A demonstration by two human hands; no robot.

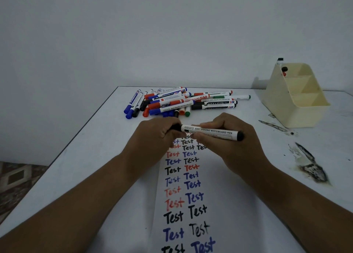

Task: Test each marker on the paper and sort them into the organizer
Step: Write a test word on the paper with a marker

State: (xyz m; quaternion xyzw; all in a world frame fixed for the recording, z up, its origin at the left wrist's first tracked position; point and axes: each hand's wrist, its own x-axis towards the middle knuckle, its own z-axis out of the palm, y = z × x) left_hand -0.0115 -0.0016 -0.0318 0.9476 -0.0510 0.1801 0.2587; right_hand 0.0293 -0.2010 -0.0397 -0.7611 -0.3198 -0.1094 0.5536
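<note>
Above the far end of the long white paper strip point(193, 193) covered in two columns of handwritten "Test" marks, a white-barrelled whiteboard marker with black ends point(210, 132) lay nearly level between both hands, its long axis running left to right. The left hand point(154, 136) had its fingers curled round the black cap end, while the right hand point(227, 140) pinched the barrel from behind, the black tail end poking out past it to the right. Whether the cap was seated or part way off could not be told, since the left fingers covered the joint. Judging by the grip, the coming move was a pull or push along that axis, left hand against right. The cream plastic tiered organizer point(298, 100) stood well apart at the far right of the white table point(91, 157), nearer the right hand, with a few markers showing in its top compartment; their number was hard to make out. A loose pile of blue, red, black and green capped markers point(181, 102) lay just beyond the hands. Dark smudges point(309, 166) marked the table at right
</note>
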